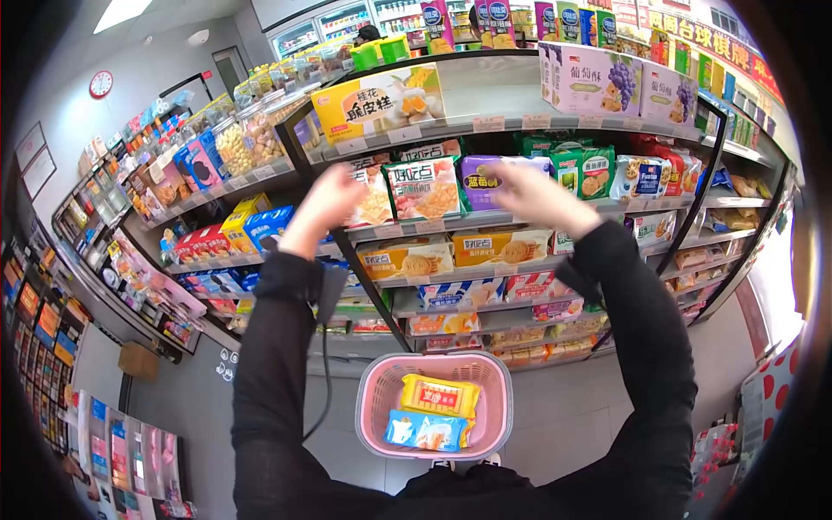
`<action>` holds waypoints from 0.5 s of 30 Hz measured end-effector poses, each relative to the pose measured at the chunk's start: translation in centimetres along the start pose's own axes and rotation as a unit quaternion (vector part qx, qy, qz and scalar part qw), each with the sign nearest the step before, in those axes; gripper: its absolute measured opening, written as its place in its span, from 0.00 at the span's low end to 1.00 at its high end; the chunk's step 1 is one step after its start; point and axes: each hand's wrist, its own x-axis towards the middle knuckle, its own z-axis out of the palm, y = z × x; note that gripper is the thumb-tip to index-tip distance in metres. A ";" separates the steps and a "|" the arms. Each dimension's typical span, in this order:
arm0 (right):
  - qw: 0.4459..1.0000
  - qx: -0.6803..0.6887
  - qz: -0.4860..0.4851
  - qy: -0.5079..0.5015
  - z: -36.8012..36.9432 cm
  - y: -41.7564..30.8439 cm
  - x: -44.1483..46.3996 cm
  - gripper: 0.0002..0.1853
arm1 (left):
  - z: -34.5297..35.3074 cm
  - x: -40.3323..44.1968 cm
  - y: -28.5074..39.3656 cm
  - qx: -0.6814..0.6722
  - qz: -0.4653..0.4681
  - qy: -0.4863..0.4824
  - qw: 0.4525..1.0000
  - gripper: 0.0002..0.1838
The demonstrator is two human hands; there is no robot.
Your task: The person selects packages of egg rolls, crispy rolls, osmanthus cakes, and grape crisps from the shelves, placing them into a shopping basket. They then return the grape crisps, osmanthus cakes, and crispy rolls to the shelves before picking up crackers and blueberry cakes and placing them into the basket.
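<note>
My left hand (336, 201) is raised in front of the left end of a snack shelf, by a white and red cracker bag (373, 201). Its fingers are smeared by motion. My right hand (539, 201) is in front of a purple cookie bag (482, 192) on the same shelf, covering part of it. Blur hides whether its fingers touch the bag. Between my hands stands a green and white cracker bag (424, 189). Below, near my feet, a pink basket (371, 438) holds a yellow snack pack (440, 395) and a blue snack pack (425, 431).
Green cracker bags (596, 172) stand to the right. Above are a yellow cake box (379, 106) and purple grape pastry boxes (598, 80). Orange biscuit packs (500, 248) fill the shelf below. A dark shelf post (299, 143) rises near my left hand. A black cable (328, 377) hangs by my left sleeve.
</note>
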 end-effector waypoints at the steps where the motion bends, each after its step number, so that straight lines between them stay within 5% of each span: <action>1: 0.997 -0.022 -0.015 0.066 -0.1 1.2 2.4 0.17 | -1.5 2.9 -0.9 -0.020 0.029 0.067 0.997 0.21; 2: 0.997 -0.036 0.063 0.037 -1.2 0.4 4.6 0.17 | -2.2 5.4 -2.2 -0.039 0.057 0.133 0.989 0.21; 3: 0.991 -0.094 -0.002 0.098 -0.5 3.5 7.2 0.18 | -2.0 7.3 -3.3 -0.038 0.061 0.130 0.989 0.21; 5: 0.986 -0.073 0.055 0.143 -0.1 3.9 10.7 0.21 | -2.2 10.5 -4.8 -0.147 0.019 0.202 0.968 0.21; 10: 0.965 -0.045 0.135 0.220 2.9 6.0 16.4 0.24 | -0.6 11.8 -3.6 0.023 -0.032 0.371 0.928 0.23; 12: 0.969 0.151 0.116 0.155 3.6 7.0 17.4 0.24 | -0.2 13.5 -5.1 0.014 -0.015 0.409 0.912 0.20; 15: 0.969 0.156 0.110 0.159 3.5 7.3 17.4 0.22 | -1.1 12.4 -4.0 -0.145 0.026 0.245 0.958 0.14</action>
